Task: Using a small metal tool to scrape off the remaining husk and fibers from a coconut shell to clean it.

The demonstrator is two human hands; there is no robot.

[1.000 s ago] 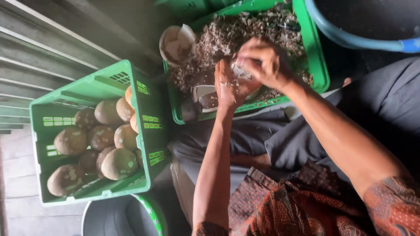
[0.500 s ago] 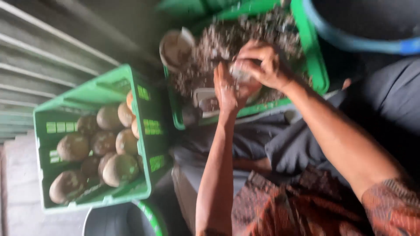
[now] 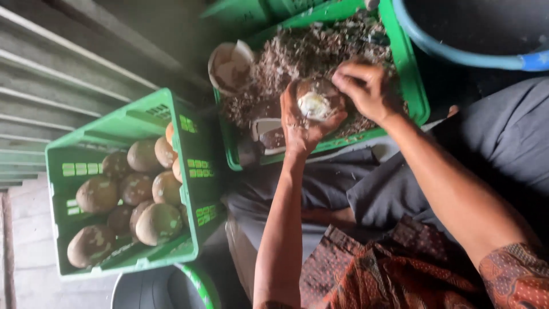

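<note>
Coconut (image 3: 316, 103), partly peeled with white flesh showing, sits over the shavings crate (image 3: 409, 74), cupped in your left hand (image 3: 300, 123). Your right hand (image 3: 366, 88) curls closed on its far side, touching it; whether it grips a tool, cannot tell.

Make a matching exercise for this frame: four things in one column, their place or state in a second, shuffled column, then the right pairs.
Things:
1. Round brown fruit
2. Left crate
3. Blue tub
4. Paper cup

Places or states:
A. at the top right corner, past the scraps crate
B. held in the left hand, the right hand on it
C. filled with whole brown fruits
D. by the scraps crate's upper left corner

Pairs: 1-B, 2-C, 3-A, 4-D
</note>
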